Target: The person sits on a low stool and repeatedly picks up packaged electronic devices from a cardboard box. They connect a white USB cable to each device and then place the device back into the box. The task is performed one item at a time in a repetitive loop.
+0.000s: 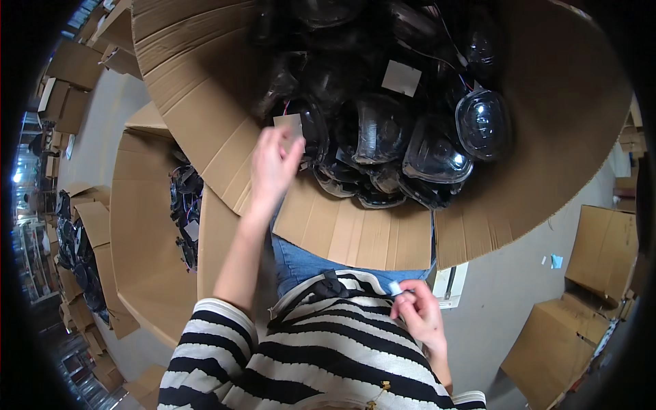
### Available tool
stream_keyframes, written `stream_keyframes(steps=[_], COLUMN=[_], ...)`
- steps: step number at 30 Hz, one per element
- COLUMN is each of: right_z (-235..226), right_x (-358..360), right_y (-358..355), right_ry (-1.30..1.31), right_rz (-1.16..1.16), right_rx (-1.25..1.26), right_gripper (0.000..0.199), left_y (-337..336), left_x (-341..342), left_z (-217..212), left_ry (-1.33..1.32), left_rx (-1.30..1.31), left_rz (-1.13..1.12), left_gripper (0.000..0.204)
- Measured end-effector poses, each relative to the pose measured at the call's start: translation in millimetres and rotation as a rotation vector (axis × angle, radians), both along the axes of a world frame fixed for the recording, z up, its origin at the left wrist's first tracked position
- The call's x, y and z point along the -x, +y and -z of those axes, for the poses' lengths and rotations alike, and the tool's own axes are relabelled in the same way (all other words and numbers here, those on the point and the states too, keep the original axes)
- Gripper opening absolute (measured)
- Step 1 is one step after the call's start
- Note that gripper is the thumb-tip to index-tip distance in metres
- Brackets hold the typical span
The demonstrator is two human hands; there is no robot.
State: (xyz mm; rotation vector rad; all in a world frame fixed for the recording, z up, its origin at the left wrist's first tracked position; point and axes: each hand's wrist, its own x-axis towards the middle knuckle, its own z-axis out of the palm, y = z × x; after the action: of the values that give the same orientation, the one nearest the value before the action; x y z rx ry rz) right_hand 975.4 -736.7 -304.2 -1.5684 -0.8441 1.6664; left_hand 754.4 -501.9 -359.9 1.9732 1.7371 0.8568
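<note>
My left hand [272, 164] reaches over the near left rim of a big cardboard box. Its bent fingers overlap the lower edge of a small pale grey card [288, 123], which they appear to grip. Just behind the card is a dark lamp with a clear lens [313, 130]. Several more vehicle lamps lie heaped in the box, among them a rounded one [483, 124] at the right with thin wires above it. My right hand [420, 313] is close to my waist, its fingers pinching a small whitish piece [395, 288] too small to name.
The curved wall of the big cardboard box [547, 157] rises around the lamps, with a folded flap [355, 232] towards me. Another pale card [401, 78] rests on the heap. At left stands a second box [154, 225] with wired dark parts. Cardboard boxes [553, 342] stand at right.
</note>
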Motion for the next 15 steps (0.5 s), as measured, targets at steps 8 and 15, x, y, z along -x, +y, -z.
stream_keyframes(steps=[8, 15], right_z=[11.1, 1.0], right_x=[20.6, 18.1], right_y=[11.1, 24.5], right_ry=[-0.053, -0.119], right_rz=[-0.190, -0.371], right_rx=[-0.085, -0.175], right_gripper=[0.008, 0.010], left_y=[58.4, -25.3], left_x=[10.4, 17.4], left_z=[5.0, 27.8], left_ry=[0.289, -0.133], left_rx=[0.184, 0.266], left_rz=[-0.124, -0.019], left_gripper=[0.043, 0.021])
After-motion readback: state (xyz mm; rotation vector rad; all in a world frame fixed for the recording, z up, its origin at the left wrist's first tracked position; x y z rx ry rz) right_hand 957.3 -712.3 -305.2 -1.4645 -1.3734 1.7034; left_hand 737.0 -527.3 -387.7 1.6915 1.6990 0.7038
